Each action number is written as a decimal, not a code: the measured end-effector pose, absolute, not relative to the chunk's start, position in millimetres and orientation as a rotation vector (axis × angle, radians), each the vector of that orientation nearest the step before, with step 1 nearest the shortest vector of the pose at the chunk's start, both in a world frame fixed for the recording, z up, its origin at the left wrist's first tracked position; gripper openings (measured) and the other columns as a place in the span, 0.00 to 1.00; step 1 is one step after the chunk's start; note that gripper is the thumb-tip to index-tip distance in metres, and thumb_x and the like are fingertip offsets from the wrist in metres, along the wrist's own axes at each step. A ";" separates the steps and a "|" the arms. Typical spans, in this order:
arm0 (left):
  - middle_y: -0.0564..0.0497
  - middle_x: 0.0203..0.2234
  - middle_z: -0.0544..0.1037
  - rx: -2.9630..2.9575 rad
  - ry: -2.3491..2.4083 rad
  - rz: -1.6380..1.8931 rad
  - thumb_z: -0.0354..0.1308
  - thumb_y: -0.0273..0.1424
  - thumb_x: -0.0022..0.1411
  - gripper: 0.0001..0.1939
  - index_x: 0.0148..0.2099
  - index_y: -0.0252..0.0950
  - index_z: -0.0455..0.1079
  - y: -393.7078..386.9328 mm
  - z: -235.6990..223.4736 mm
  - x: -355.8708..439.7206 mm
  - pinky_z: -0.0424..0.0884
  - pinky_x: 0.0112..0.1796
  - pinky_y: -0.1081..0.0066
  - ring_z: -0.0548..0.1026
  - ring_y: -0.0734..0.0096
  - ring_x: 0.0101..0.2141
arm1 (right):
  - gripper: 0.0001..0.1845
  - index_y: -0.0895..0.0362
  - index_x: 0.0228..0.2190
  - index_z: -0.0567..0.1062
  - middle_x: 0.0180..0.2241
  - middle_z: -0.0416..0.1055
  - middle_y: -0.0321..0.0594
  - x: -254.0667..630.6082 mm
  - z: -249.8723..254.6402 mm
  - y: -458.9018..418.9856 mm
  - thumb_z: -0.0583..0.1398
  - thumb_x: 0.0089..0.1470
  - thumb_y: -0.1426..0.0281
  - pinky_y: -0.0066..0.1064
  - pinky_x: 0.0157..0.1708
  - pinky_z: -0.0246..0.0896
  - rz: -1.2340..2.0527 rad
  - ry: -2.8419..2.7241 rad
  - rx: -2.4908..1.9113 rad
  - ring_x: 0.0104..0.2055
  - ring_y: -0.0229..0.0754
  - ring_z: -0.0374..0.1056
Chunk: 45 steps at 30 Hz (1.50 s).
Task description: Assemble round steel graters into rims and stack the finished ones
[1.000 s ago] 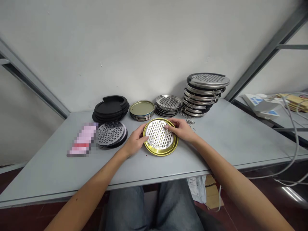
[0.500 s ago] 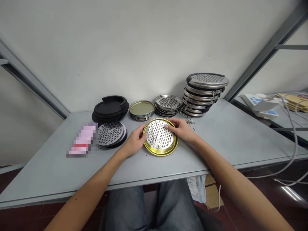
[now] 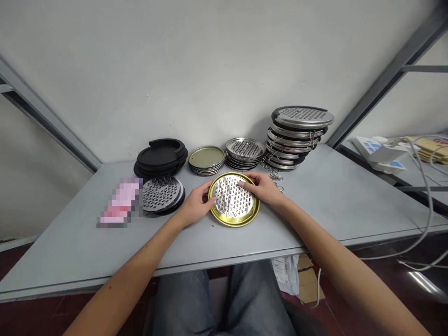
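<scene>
A round metal grater disc [image 3: 234, 198] with raised holes lies in a shallow gold-rimmed round lid [image 3: 234, 221], close to the table's front edge. My left hand [image 3: 196, 204] grips the lid's left rim, thumb over the edge and fingers curled beside it. At the upper right rim, my right hand [image 3: 263, 187] holds on with its thumb pressed on the grater's face. The fingers under the rim are partly hidden. Just left of my left hand is a stack of perforated dark discs [image 3: 161, 193].
Along the wall stand black round holders [image 3: 161, 156], gold lids [image 3: 206, 157], silver graters [image 3: 245, 150] and a tall stack of graters [image 3: 301, 126]. Small metal rings [image 3: 275, 175] lie behind my right hand. A blurred pink item [image 3: 121, 203] is at left; white cables [image 3: 425, 186] hang at right.
My left thumb has shifted very slightly at the rim. Both hands keep their hold, and the grater and lid stay almost in place.
</scene>
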<state>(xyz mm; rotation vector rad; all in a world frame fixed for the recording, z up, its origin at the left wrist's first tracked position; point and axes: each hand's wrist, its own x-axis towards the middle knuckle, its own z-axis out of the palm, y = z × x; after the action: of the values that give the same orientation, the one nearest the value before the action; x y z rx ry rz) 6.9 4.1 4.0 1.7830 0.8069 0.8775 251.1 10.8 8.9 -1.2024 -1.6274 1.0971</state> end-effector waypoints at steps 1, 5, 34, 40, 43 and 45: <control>0.41 0.51 0.74 1.785 0.807 0.879 0.54 0.25 0.60 0.25 0.60 0.31 0.60 4.2 3.9 7.0 0.68 0.51 0.65 0.73 0.62 0.49 | 0.21 0.58 0.39 0.77 0.32 0.76 0.40 251.1 8.6 11.0 0.64 0.47 0.57 0.30 0.30 0.64 1.104 -1.624 -1.202 0.31 0.41 0.69; 0.42 0.52 0.73 1.824 0.837 0.910 0.54 0.25 0.60 0.25 0.60 0.31 0.61 5.0 2.3 6.5 0.68 0.52 0.63 0.73 0.62 0.49 | 0.22 0.58 0.40 0.77 0.33 0.76 0.40 250.8 8.0 11.7 0.64 0.47 0.57 0.30 0.30 0.64 1.101 -1.621 -1.197 0.31 0.41 0.70; 0.44 0.53 0.67 2.630 1.007 1.005 0.56 0.29 0.61 0.06 0.40 0.37 0.72 -12.5 12.4 -6.1 0.62 0.56 0.56 0.64 0.57 0.55 | 0.19 0.60 0.36 0.79 0.32 0.77 0.40 249.4 -1.6 22.7 0.59 0.53 0.57 0.32 0.34 0.62 0.725 -1.836 -1.337 0.33 0.43 0.69; 0.42 0.54 0.68 2.766 0.932 0.899 0.62 0.34 0.56 0.13 0.45 0.37 0.73 -18.8 8.8 -17.3 0.61 0.56 0.53 0.62 0.53 0.56 | 0.20 0.60 0.36 0.79 0.34 0.77 0.41 249.8 -1.6 23.8 0.59 0.52 0.56 0.32 0.36 0.62 0.735 -1.844 -1.358 0.34 0.44 0.70; 0.42 0.54 0.68 2.778 0.944 0.870 0.63 0.36 0.55 0.15 0.45 0.38 0.74 -16.6 7.8 -17.9 0.62 0.55 0.52 0.62 0.52 0.56 | 0.20 0.60 0.36 0.79 0.32 0.77 0.41 249.2 -1.2 23.0 0.59 0.52 0.56 0.32 0.34 0.62 0.753 -1.845 -1.372 0.33 0.44 0.70; 0.42 0.54 0.68 2.792 0.931 0.839 0.64 0.38 0.54 0.16 0.45 0.38 0.74 -15.2 7.4 -17.7 0.62 0.55 0.52 0.62 0.51 0.56 | 0.20 0.60 0.35 0.79 0.32 0.77 0.41 248.7 -1.2 22.6 0.59 0.52 0.56 0.31 0.33 0.61 0.743 -1.854 -1.392 0.32 0.43 0.69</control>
<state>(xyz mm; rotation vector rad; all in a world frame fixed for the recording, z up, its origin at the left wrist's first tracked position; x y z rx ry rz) -17.7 -15.2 7.4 2.7916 0.9311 0.8388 248.7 22.6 -1.2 -1.3916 -1.8541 0.7427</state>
